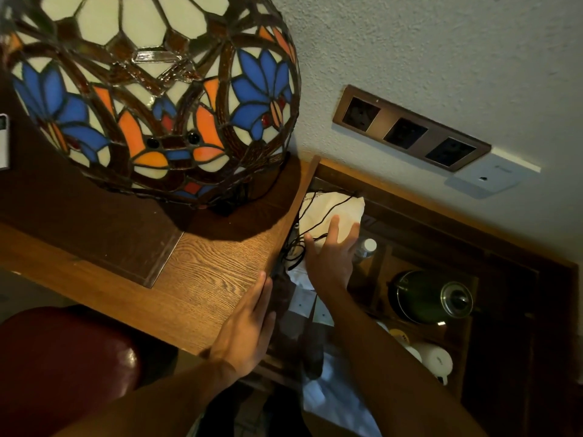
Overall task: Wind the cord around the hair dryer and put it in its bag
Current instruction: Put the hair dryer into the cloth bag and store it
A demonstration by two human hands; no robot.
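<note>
A white cloth bag (pixel 328 207) lies in the lower recess to the right of the wooden desk, with a thin black cord (pixel 318 222) running across it in loops. My right hand (pixel 331 252) rests flat on the bag's near end, fingers spread, nothing gripped. My left hand (pixel 244 326) lies flat against the desk's right edge, fingers straight. The hair dryer itself does not show; I cannot tell whether it is inside the bag.
A large stained-glass lamp (pixel 148 89) fills the desk (pixel 195 272). Wall sockets (pixel 407 129) sit above the recess. A bottle (pixel 367 247), a dark kettle (pixel 432 298) and white cups (pixel 432 359) stand in wooden compartments to the right. A red chair (pixel 63 357) is at lower left.
</note>
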